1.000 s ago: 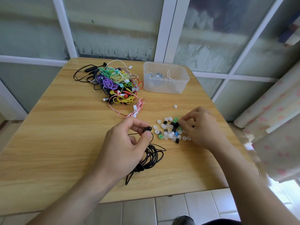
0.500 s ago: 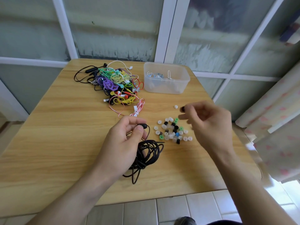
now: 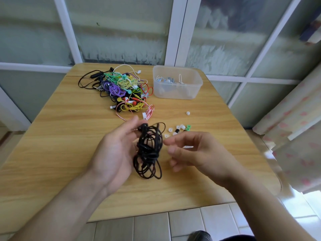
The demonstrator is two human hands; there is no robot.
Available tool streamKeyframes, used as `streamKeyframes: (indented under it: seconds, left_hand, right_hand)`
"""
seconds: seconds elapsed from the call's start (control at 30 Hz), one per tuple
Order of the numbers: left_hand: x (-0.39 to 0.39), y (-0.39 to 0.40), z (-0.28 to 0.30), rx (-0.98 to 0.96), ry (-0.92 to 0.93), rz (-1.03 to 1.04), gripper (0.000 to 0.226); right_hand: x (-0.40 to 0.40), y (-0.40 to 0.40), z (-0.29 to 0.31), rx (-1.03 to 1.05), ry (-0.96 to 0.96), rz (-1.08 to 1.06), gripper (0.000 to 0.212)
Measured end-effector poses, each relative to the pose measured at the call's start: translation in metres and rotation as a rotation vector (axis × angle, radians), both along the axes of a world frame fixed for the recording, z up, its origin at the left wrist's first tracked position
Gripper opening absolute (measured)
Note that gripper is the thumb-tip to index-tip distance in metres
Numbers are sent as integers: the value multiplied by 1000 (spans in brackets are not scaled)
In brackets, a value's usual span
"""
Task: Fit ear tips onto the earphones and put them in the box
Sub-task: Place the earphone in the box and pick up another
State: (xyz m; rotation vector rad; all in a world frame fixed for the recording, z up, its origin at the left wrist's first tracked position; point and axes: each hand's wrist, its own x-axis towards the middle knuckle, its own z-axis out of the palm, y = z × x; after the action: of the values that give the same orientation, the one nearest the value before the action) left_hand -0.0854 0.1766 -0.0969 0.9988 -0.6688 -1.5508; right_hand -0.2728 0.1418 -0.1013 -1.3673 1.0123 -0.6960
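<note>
In the middle of the frame the left hand [image 3: 116, 153] is holding up a bundle of black earphones [image 3: 149, 150], its grip pinching the top of the tangle between thumb and fingertips while the looped cord is hanging down over the counter [image 3: 52, 145]. Just right of the bundle, the right hand [image 3: 192, 153] is hovering with its fingers loosely curled toward the cord; whether its grip is pinching an ear tip is too blurred to tell.

The scattered ear tips [image 3: 178, 130] are lying on the counter just above the right hand, partly hidden by it, with one white tip [image 3: 187, 113] sitting apart further up.

As a judgement, the task is standing at an early stage. The clear box [image 3: 177, 84] at upper centre-right is holding only a few pale earphones, while the colourful pile of earphones [image 3: 121, 89], upper centre-left, is waiting untouched. The black set looks to be mid-fitting, and it is not yet in the box; how many of its buds are carrying tips cannot be seen.
</note>
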Motion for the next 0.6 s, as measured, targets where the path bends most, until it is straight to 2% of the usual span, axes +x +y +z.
streamKeyframes:
  seconds: [0.13,0.23,0.3,0.37,0.47,0.53,0.6]
  left_hand:
    - [7,-1,5,62,190,-49,41]
    - [11,-2,5,22,243,-96,37]
    - [11,-2,4,12,232,-130,33]
    - [10,-3,3,3,148,-139,31]
    - [8,-2,2,-7,-75,-62,42]
    - [8,-3,-1,-46,-229,30,44]
    - [10,-4,-4,-82,-345,105,35]
  right_hand:
    - [11,6,-5,-30,73,104,32]
    - [19,10,-11,-42,148,197,38]
    - [25,13,-13,-58,154,219,34]
    - [30,15,-15,-58,106,221,21]
    - [33,16,-16,-14,68,196,9]
    - [32,15,-16,53,21,137,13]
    - [31,13,-15,107,-33,56,17]
